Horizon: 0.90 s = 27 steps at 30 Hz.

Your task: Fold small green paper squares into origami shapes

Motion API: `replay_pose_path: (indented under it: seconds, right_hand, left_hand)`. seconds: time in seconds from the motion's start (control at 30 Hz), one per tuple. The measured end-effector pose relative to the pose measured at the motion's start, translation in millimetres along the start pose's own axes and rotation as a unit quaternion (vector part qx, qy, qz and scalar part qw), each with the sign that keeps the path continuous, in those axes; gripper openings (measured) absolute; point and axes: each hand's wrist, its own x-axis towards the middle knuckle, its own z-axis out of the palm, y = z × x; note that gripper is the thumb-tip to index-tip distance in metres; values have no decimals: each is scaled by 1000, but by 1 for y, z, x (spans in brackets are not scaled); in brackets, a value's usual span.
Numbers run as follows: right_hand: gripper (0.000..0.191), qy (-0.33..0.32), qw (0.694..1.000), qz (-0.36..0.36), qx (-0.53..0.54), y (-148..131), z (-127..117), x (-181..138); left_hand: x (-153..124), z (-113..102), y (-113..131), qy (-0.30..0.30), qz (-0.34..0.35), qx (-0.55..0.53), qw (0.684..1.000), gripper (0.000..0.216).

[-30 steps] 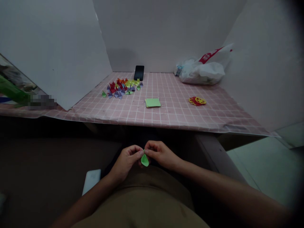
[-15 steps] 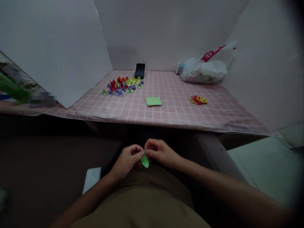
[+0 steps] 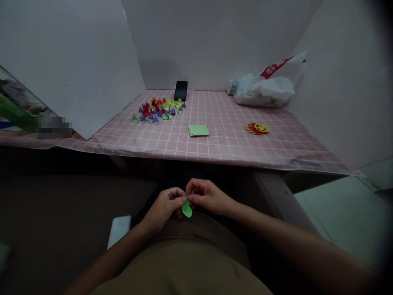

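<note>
A small piece of folded green paper (image 3: 186, 209) is pinched between both hands, low over my lap and in front of the table edge. My left hand (image 3: 167, 205) grips it between thumb and fingers from the left. From the right, my right hand (image 3: 207, 197) pinches its upper end, the fingertips of both hands nearly touching. One rounded flap of the paper hangs below the fingers; the rest is hidden by them. Beyond, on the table, a stack of square paper (image 3: 199, 130) lies with a green sheet on top. Many small folded paper pieces (image 3: 158, 110) in several colours stand further left.
The table wears a pink checked cloth (image 3: 221, 147). A black phone (image 3: 181, 91) lies at the back, near a white plastic bag (image 3: 264, 92). Red and yellow cut-out shapes (image 3: 257, 128) rest on the right. A white device (image 3: 119, 231) lies beside my left forearm. Pale panels (image 3: 215, 45) enclose the table.
Hardly anything differs. Both hands keep their pinch on the green paper, and its hanging flap has shifted very slightly left.
</note>
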Motion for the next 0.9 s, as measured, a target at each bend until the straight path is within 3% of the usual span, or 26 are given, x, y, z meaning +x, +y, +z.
replay_pose_path:
  seconds: [0.57, 0.9]
  right_hand:
    - [7, -14, 997, 10, 78, 4, -2, 2]
    - [10, -18, 993, 34, 112, -1, -3, 1]
  left_hand:
    - [0, 1, -1, -31, -36, -76, 996, 15]
    - [-2, 1, -1, -15, -3, -37, 999, 16]
